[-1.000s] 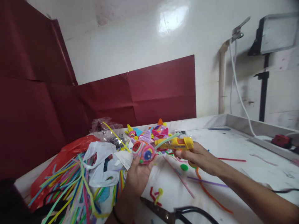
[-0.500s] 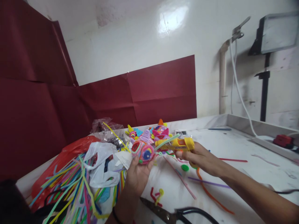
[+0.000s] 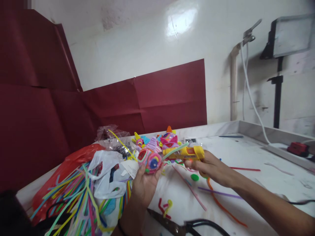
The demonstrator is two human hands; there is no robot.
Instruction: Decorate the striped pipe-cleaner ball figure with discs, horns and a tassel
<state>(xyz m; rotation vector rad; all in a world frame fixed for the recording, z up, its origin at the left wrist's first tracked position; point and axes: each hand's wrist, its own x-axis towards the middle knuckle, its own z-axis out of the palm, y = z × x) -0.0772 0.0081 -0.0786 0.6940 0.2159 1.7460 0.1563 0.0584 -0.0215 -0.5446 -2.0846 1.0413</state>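
My left hand (image 3: 147,185) is closed round a colourful fish-like craft (image 3: 150,160) made of coiled pipe cleaners, with a blue-centred round and a red patch facing me. In my right hand (image 3: 209,167) is a yellow hot glue gun (image 3: 187,153), its nozzle pointing left and close against the craft's upper right side. Whether the tip touches is too small to tell. A pale green pipe cleaner (image 3: 176,149) slants across the front of the gun; its lower end reaches the craft. Behind the craft lie more finished-looking pipe cleaner pieces (image 3: 169,139) in pink, orange, yellow and blue.
Black-handled scissors (image 3: 177,226) lie at the front edge. Many pipe cleaners (image 3: 81,196), a white plastic bag (image 3: 108,173) and a red bag (image 3: 76,160) fill the left. Loose pipe cleaners, including an orange one (image 3: 225,209), lie right. A red plug (image 3: 298,149) sits on a power strip.
Hardly anything differs. Both hands, the craft and the glue gun keep nearly the same place, with a very slight shift of the whole view.
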